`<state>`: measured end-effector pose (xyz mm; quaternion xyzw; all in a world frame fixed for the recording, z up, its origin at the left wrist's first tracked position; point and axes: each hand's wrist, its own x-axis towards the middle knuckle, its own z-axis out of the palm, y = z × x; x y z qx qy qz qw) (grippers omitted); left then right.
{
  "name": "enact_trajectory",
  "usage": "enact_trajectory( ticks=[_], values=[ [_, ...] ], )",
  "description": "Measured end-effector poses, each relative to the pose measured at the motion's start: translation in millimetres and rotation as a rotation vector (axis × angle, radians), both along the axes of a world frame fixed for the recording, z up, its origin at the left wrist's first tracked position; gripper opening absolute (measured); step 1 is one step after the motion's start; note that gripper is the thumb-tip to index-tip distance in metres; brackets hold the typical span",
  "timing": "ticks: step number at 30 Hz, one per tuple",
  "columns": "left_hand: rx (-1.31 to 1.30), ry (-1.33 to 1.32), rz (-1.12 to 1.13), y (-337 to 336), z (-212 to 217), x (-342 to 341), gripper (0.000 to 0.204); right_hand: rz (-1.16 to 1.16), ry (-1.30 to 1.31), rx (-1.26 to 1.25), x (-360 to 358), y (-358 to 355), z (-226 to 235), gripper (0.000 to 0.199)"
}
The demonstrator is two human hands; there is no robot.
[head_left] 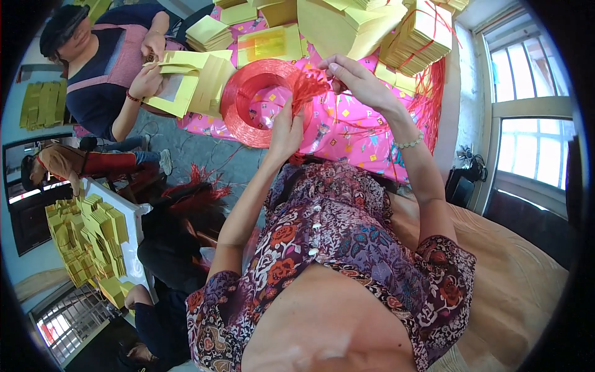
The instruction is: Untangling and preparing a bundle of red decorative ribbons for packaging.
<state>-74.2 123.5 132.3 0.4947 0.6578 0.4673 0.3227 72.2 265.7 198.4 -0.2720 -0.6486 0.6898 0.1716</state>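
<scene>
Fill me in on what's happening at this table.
The person wearing the camera holds a big coil of red string with the left hand, while the right hand pinches loose strands at its edge. This happens over a pink patterned cloth on the table, which is piled with stacks of yellow paper, some tied with red string. Across the table, another person's hands handle yellow sheets.
</scene>
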Motion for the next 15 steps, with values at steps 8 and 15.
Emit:
enact_trajectory(
  ticks=[8,15],
  values=[
    [0.288,0.318,0.152,12,-38,8,0.032,-0.182,0.269,-0.374,-23,-13,-11,0.019],
    [0.202,-0.234,-0.050,12,-8,29,0.030,-0.390,0.461,-0.513,-36,-24,1,0.016]
  ],
)
